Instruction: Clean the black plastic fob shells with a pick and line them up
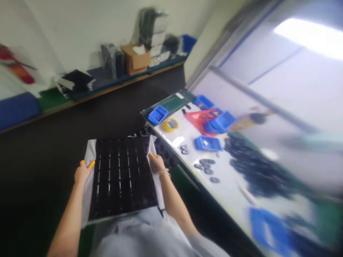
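Note:
A black tray [122, 175] with rows of slots and white sheet material along both sides is held level in front of my body. My left hand [82, 172] grips its left edge, with yellow coverings on the fingertips. On the opposite edge, my right hand [157, 162] is closed round the white material, a yellow covering on one fingertip and a pale band at the wrist. Parts of the fingers on both hands are hidden under the tray.
The worktable [193, 157] at right carries blue bins [208, 143], yellow tape [170, 125], a red bag [199, 119] and a blurred heap of black parts [257, 167]. Along the back wall, a low shelf holds a cardboard box [136, 59] and stacked black trays [76, 80].

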Tool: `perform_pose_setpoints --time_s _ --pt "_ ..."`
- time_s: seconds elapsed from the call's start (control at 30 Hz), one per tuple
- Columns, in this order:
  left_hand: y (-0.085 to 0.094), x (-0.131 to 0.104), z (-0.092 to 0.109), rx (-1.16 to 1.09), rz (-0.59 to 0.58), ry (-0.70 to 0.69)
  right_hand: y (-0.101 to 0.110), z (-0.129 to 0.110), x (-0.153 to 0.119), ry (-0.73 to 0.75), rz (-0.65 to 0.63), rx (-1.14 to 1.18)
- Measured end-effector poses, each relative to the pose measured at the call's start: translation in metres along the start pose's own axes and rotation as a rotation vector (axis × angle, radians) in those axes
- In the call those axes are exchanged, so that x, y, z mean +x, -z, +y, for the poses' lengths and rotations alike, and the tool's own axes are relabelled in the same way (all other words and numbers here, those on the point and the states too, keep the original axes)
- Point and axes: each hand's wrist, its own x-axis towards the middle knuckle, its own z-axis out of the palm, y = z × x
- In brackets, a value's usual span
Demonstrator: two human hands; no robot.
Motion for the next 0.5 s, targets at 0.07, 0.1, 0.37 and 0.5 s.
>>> perform_pose_setpoints --time_s 0.07,0.1,0.37,0.5 --pt "-0.012 -0.023 0.0 -0.013 -0.004 0.106 -0.002 -0.005 0.025 0.023 -0.082 -0.119" --pt "-0.017 -0.034 0.001 -0.017 -0.002 0.151 -0.002 -0.006 0.034 0.033 -0.111 -0.17" --pt "-0.056 -0.065 0.041 -0.077 0.007 0.288 0.013 -0.006 0.077 0.003 -0.143 -0.406" --pt "-0.074 -0.062 0.067 -0.134 0.015 0.277 0.025 -0.005 0.086 0.025 -0.106 -0.415"
